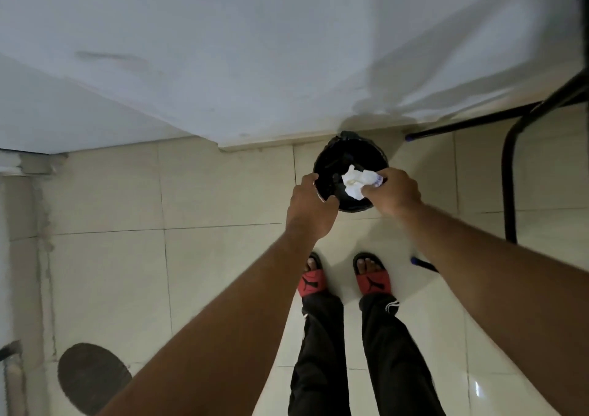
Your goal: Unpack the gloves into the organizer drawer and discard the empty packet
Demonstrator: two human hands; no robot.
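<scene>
A round black bin stands on the tiled floor against the white wall. My left hand grips the bin's near left rim, fingers curled over the edge. My right hand is above the bin's right side, closed on a crumpled white packet that hangs over the dark opening. The organizer drawer and the gloves are out of view.
A black metal chair frame with blue feet stands to the right of the bin. My feet in red slides are just behind the bin. A dark round floor cover lies at lower left. A rough wall edge runs down the left.
</scene>
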